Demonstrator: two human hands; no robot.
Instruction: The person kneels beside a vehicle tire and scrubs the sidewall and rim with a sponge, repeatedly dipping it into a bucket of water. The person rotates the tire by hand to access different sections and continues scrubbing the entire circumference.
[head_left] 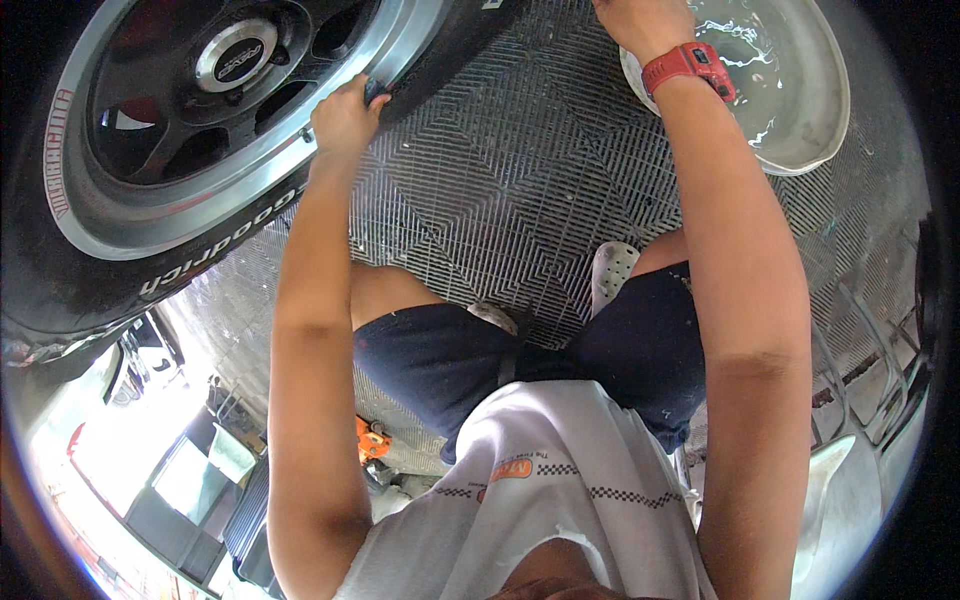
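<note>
My left hand [343,118] is closed at the lower right edge of a large wheel's silver rim [135,245]. A small dark pad [376,92], perhaps a sponge, shows between its thumb and fingers, against the rim's lip. The wheel has dark spokes and a black tire [215,232] with white lettering. My right hand [648,22] is over the left edge of a round, pale basin [822,130] of cloudy water. The top of the view cuts off its fingers, so their grip does not show. A red watch [690,70] is on my right wrist.
Grey ribbed floor tiles [500,180] lie between the wheel and the basin. My shoes [612,272] rest on them, below my bent knees. Metal tubing [860,340] and a pale curved panel [840,500] stand at the right. An orange object [372,440] lies behind my left arm.
</note>
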